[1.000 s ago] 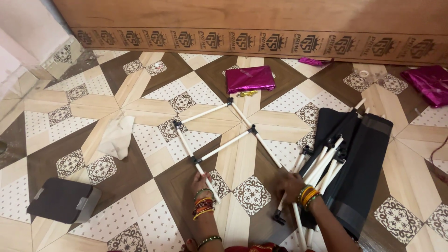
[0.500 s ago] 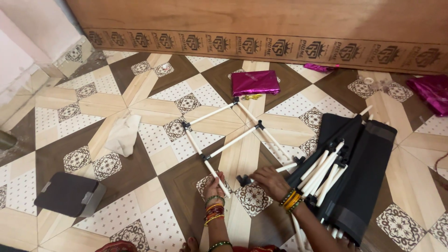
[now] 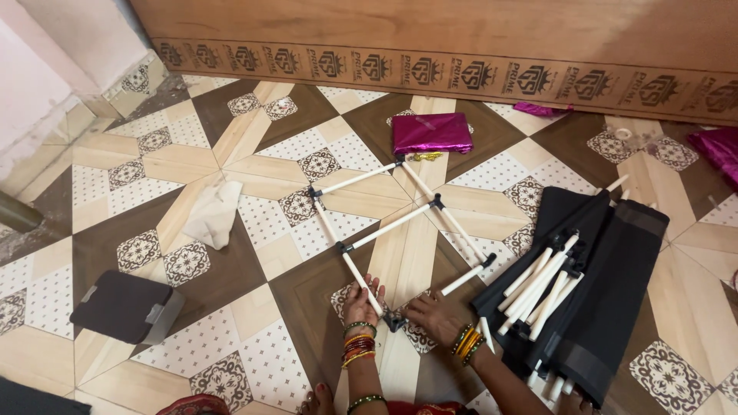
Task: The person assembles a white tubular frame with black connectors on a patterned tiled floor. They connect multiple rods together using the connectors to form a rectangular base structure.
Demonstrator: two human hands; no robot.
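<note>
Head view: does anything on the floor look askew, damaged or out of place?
Nothing looks damaged. The white rod frame lies skewed to the tile pattern, and one side stays unclosed: a short rod ends apart from the corner connector between the left hand and right hand. A crumpled white cloth lies loose nearby.

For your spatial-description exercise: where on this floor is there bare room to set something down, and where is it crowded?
Bare tiles lie between the white cloth and the wooden board, and between the pipe frame and the dark pad. It is crowded on the right, around the black fabric and loose white pipes.
</note>
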